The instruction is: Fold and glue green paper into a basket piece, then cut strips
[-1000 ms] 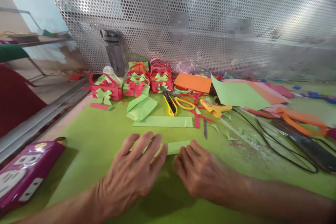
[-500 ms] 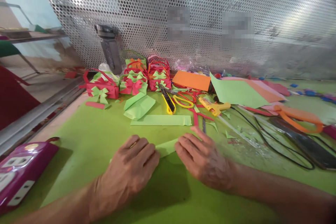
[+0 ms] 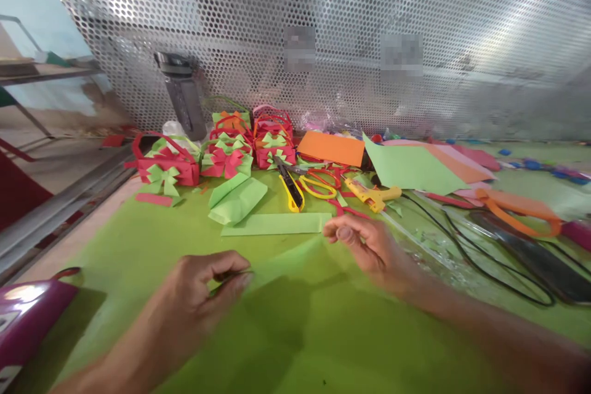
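A light green paper strip [image 3: 289,260], blurred by motion, slants up from left to right between my hands. My left hand [image 3: 196,295] pinches its left end between thumb and fingers. At the other end, my right hand [image 3: 369,249] has its fingers curled together at the strip's upper right corner. Just beyond lies a flat green paper strip [image 3: 277,224], close to my right fingertips. A folded green paper piece [image 3: 237,198] rests behind that strip's left part.
Small red and green paper baskets [image 3: 168,169] with bows stand at the back left. A yellow-handled pair of scissors [image 3: 318,188], a yellow glue gun [image 3: 372,192] and paper sheets [image 3: 410,166] lie behind my right hand. A purple power strip [image 3: 34,314] sits at left.
My hands have moved apart, the left to the left and the right slightly up and right. Both have turned so the thumbs show, and more of the strip is exposed between them.
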`<state>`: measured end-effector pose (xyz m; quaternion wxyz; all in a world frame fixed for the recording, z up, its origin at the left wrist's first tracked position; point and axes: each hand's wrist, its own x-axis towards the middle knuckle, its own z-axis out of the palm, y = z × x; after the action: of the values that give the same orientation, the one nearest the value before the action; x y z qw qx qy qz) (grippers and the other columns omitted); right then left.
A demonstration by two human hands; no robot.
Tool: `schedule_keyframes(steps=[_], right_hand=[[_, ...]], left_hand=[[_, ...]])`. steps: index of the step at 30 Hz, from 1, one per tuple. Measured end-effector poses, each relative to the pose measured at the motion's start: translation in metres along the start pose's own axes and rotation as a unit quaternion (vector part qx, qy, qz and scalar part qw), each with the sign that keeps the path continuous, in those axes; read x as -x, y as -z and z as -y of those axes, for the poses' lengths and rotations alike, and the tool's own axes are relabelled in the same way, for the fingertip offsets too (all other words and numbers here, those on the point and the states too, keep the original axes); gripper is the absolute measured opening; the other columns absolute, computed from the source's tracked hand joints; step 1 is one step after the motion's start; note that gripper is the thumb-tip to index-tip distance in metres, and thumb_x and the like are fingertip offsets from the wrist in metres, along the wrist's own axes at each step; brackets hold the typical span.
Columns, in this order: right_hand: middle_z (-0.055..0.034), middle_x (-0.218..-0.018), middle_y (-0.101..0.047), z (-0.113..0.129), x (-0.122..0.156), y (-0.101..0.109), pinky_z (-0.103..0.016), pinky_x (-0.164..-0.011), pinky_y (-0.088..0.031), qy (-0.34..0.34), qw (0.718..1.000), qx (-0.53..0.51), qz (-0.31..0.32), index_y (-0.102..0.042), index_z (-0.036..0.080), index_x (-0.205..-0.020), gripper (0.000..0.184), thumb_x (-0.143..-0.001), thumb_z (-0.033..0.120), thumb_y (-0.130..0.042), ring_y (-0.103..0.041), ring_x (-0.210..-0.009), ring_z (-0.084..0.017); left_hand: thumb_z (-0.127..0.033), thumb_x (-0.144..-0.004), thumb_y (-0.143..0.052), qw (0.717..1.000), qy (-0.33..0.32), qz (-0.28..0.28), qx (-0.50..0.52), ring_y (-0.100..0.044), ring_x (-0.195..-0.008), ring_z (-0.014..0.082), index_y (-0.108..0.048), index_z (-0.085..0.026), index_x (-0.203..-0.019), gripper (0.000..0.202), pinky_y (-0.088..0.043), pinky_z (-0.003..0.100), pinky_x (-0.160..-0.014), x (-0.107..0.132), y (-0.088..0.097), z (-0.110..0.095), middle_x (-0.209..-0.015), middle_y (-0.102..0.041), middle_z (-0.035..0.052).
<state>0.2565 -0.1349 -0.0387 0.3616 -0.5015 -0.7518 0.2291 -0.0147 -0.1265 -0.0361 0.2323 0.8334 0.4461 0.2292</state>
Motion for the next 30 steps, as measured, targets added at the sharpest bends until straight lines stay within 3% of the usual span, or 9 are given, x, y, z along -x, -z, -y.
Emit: schedule_keyframes(steps=[3,6,10,12,14,16,20,25,30], right_hand=[[-0.0098,-0.087,-0.068,-0.001,0.001,-0.005,-0.032,-0.069,-0.053,-0.038,0.986,-0.159,0.025,-0.060,0.012,-0.099,0.041,-0.094,0.043,-0.033,-0.065,-0.077,-0.016],[-0.0107,-0.090,-0.068,0.005,0.000,-0.007,-0.033,-0.070,-0.054,-0.044,0.980,-0.189,0.050,-0.058,0.012,-0.105,0.040,-0.088,0.047,-0.046,-0.065,-0.080,-0.017],[-0.0087,-0.100,-0.067,0.016,-0.004,-0.011,-0.033,-0.079,-0.051,0.020,0.994,-0.106,0.030,-0.059,0.017,-0.099,0.028,-0.079,0.034,-0.065,-0.063,-0.092,-0.017],[-0.0067,-0.094,-0.068,0.015,-0.006,-0.011,-0.031,-0.079,-0.050,0.104,0.994,-0.037,0.009,-0.061,0.017,-0.084,0.007,-0.082,0.023,-0.061,-0.062,-0.090,-0.015],[-0.0064,-0.090,-0.067,0.009,-0.006,-0.010,-0.033,-0.080,-0.049,0.193,0.979,0.059,-0.023,-0.059,0.017,-0.077,0.009,-0.084,0.013,-0.055,-0.061,-0.090,-0.016],[-0.0066,-0.092,-0.066,0.001,-0.005,-0.008,-0.039,-0.084,-0.045,0.242,0.954,0.174,-0.034,-0.059,0.017,-0.077,0.015,-0.084,0.007,-0.050,-0.058,-0.094,-0.018],[-0.0052,-0.087,-0.064,-0.006,0.002,-0.010,-0.046,-0.090,-0.037,0.201,0.920,0.334,0.044,-0.059,0.016,-0.076,0.020,-0.081,0.001,-0.047,-0.056,-0.092,-0.019],[-0.0059,-0.086,-0.059,0.008,0.008,-0.019,-0.040,-0.086,-0.039,0.206,0.911,0.346,0.091,-0.059,0.014,-0.085,0.016,-0.082,0.003,-0.048,-0.051,-0.088,-0.019],[-0.0055,-0.075,-0.056,0.013,0.007,-0.027,-0.033,-0.071,-0.039,0.216,0.927,0.292,0.089,-0.060,0.014,-0.073,0.022,-0.084,0.003,-0.044,-0.046,-0.074,-0.017]], left_hand=[[-0.041,-0.087,-0.042,0.996,0.062,0.041,0.054,-0.037,-0.043,0.0076,-0.055,-0.018,-0.062,0.036,-0.030,0.017,-0.039,-0.002,0.005,-0.001,-0.049,-0.039,-0.0054],[-0.040,-0.087,-0.042,0.995,0.056,0.049,0.059,-0.037,-0.042,0.0073,-0.056,-0.018,-0.062,0.036,-0.030,0.017,-0.039,-0.003,0.005,-0.002,-0.049,-0.040,-0.0055],[-0.030,-0.090,-0.042,0.996,-0.078,-0.021,-0.024,-0.051,-0.052,0.0102,-0.061,-0.019,-0.072,0.028,-0.039,0.020,-0.050,-0.003,0.000,-0.006,-0.059,-0.056,-0.0029],[-0.021,-0.091,-0.043,0.977,-0.175,-0.074,-0.101,-0.057,-0.066,0.0137,-0.062,-0.018,-0.078,0.023,-0.043,0.027,-0.064,-0.001,-0.001,-0.007,-0.072,-0.063,0.0003],[-0.014,-0.090,-0.042,0.950,-0.233,-0.102,-0.181,-0.058,-0.076,0.0177,-0.061,-0.016,-0.080,0.021,-0.043,0.034,-0.074,0.001,-0.002,-0.006,-0.082,-0.065,0.0041],[-0.011,-0.090,-0.039,0.935,-0.244,-0.100,-0.237,-0.057,-0.079,0.0195,-0.060,-0.015,-0.079,0.024,-0.042,0.036,-0.075,0.003,-0.003,-0.004,-0.082,-0.064,0.0061],[-0.007,-0.090,-0.034,0.928,-0.240,-0.062,-0.279,-0.053,-0.072,0.0182,-0.060,-0.015,-0.074,0.031,-0.042,0.034,-0.067,0.005,-0.010,0.005,-0.073,-0.059,0.0060],[-0.005,-0.088,-0.033,0.931,-0.240,-0.024,-0.273,-0.048,-0.067,0.0184,-0.058,-0.014,-0.070,0.032,-0.041,0.034,-0.062,0.005,-0.015,0.007,-0.073,-0.056,0.0066],[-0.004,-0.087,-0.034,0.934,-0.239,-0.001,-0.264,-0.045,-0.063,0.0189,-0.056,-0.015,-0.070,0.031,-0.037,0.035,-0.059,0.005,-0.012,0.004,-0.072,-0.054,0.0060]])
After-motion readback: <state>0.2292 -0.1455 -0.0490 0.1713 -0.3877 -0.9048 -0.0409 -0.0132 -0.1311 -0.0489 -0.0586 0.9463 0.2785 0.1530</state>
